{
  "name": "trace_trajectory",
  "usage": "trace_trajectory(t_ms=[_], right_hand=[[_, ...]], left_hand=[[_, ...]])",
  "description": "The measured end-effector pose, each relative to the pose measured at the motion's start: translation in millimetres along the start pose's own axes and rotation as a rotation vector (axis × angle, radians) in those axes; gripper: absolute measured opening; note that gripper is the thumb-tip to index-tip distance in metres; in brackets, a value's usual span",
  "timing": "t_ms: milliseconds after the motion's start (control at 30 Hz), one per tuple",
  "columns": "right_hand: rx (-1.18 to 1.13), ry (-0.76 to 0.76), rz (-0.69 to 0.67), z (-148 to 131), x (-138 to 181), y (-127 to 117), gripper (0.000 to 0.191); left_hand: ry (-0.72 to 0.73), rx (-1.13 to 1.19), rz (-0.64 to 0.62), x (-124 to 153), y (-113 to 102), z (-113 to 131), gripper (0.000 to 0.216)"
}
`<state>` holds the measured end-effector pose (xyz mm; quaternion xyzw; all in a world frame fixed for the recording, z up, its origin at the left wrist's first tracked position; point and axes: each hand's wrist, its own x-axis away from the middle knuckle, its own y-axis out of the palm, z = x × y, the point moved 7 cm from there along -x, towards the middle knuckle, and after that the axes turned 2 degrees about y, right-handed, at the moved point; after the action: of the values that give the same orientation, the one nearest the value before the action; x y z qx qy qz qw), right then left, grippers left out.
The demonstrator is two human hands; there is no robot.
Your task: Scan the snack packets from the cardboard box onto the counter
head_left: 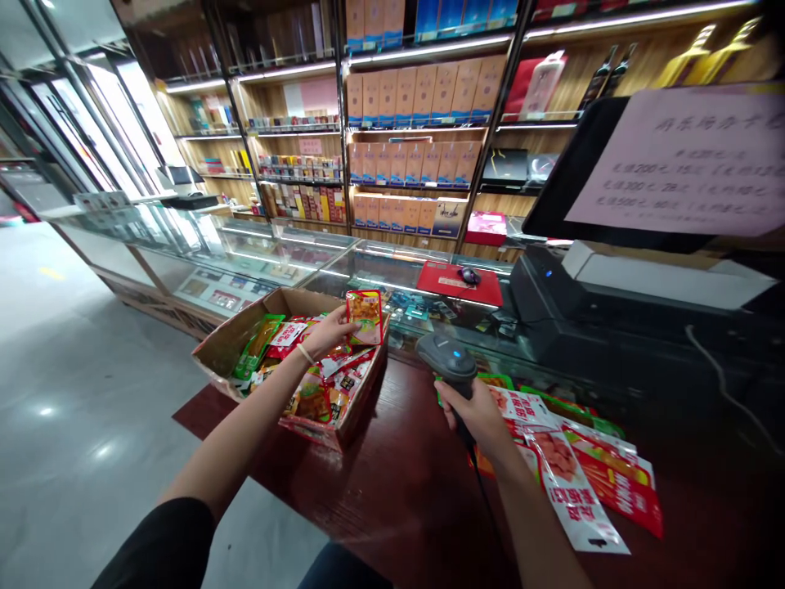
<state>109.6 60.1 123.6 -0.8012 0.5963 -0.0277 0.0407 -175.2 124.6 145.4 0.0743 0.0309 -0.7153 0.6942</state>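
Observation:
My left hand (328, 334) pinches a red and orange snack packet (365, 317) and holds it upright over the right rim of a cardboard box (224, 348) full of several snack packets (319, 393). My right hand (475, 413) grips the handle of a dark barcode scanner (446, 358), whose head points toward the held packet. Under and right of that hand, several red, white and green snack packets (582, 478) lie spread on the dark red wooden counter (392, 483).
A black register with a screen (589, 168) and a paper notice (687, 164) stands at the right. A red mouse pad with a mouse (469, 276) lies on the glass display counter (288, 254). Shelves of boxed goods (417, 147) fill the back wall.

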Motion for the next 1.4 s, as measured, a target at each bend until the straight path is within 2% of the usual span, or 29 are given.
trace_trajectory(t_ms=[167,300,400,567,733,833,933,1067,1133,1233,1400], right_hand=[[-0.038,-0.025,0.091,-7.0,4.9,-15.7,0.036],[-0.087,-0.030,0.121,-16.1,9.6,-31.0,0.044],[-0.088,-0.037,0.140,-19.5,12.9,-38.4,0.046],[0.019,-0.059,0.119,-18.2,14.0,-34.5,0.034],[0.023,-0.037,0.129,-19.8,13.0,-33.9,0.032],[-0.036,-0.048,0.168,-26.2,15.5,-47.0,0.035],[-0.084,-0.065,0.213,-32.7,22.0,-74.0,0.034],[-0.150,-0.062,0.360,-36.4,41.2,-129.3,0.036],[-0.173,-0.088,0.472,-38.3,55.5,-159.2,0.037],[-0.225,-0.124,0.570,-37.5,75.3,-194.6,0.037],[-0.270,-0.176,0.677,-31.0,99.7,-234.1,0.031]], left_hand=[[-0.009,-0.007,-0.141,-5.3,53.9,11.0,0.050],[-0.032,-0.015,-0.112,-13.4,81.5,2.6,0.049],[-0.044,0.022,-0.050,-15.1,83.1,-8.8,0.052],[-0.026,-0.059,0.003,-17.0,69.0,-18.2,0.051],[-0.018,-0.044,-0.047,-19.1,70.1,-18.8,0.050],[-0.042,-0.003,-0.071,-14.5,76.2,-18.0,0.051],[-0.029,-0.042,-0.102,-12.2,89.2,-12.1,0.052],[0.020,-0.220,-0.266,-17.2,136.8,-6.0,0.045],[0.053,-0.310,-0.344,-19.7,171.0,-8.3,0.040],[0.123,-0.471,-0.411,-20.3,226.7,-20.1,0.034],[0.399,-0.850,-0.460,-11.9,316.8,-47.6,0.036]])
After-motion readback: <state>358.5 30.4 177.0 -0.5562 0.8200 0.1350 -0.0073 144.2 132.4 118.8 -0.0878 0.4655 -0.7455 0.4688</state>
